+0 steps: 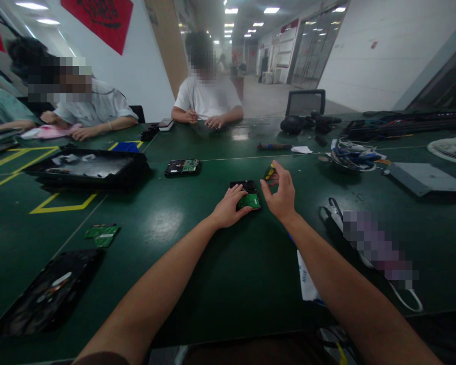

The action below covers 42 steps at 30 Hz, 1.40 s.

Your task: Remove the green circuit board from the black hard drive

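A hard drive (pixel 245 186) with a green circuit board lies flat on the dark green table in front of me. My left hand (pixel 231 207) steadies it, fingers across its top and thumb at the near edge. Just right of the drive, my right hand (pixel 281 192) is raised and pinches a yellow-and-black screwdriver (pixel 269 172) between thumb and fingers. Its tip is too dark and small to make out. Another hard drive (pixel 182 167) rests farther off to the left, its board facing up.
Left are a black tray (pixel 87 167), loose green circuit boards (pixel 103 234) and a dark case part (pixel 49 294). Cable bundle (pixel 353 154), grey metal box (pixel 429 178) and lanyard (pixel 338 218) lie right. A person (pixel 209 99) sits opposite; others sit at the left.
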Each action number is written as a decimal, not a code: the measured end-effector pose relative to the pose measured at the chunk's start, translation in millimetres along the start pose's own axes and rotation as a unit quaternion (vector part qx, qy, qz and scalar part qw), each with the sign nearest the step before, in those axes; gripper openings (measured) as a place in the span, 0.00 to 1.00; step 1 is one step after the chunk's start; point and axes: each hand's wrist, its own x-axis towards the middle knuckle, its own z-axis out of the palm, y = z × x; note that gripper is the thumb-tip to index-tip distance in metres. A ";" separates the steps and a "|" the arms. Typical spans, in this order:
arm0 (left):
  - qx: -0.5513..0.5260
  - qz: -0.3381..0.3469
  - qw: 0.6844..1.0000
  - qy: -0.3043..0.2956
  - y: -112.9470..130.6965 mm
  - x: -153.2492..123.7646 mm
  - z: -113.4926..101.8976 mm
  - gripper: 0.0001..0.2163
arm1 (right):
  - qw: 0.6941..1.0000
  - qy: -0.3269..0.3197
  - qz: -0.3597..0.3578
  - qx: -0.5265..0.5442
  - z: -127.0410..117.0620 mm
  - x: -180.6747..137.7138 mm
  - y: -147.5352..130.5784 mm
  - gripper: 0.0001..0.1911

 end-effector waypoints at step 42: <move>-0.005 -0.005 1.000 -0.001 4.6 -0.5 -4.1 0.28 | 1.000 0.003 0.019 0.006 0.9 -1.2 -0.1 0.36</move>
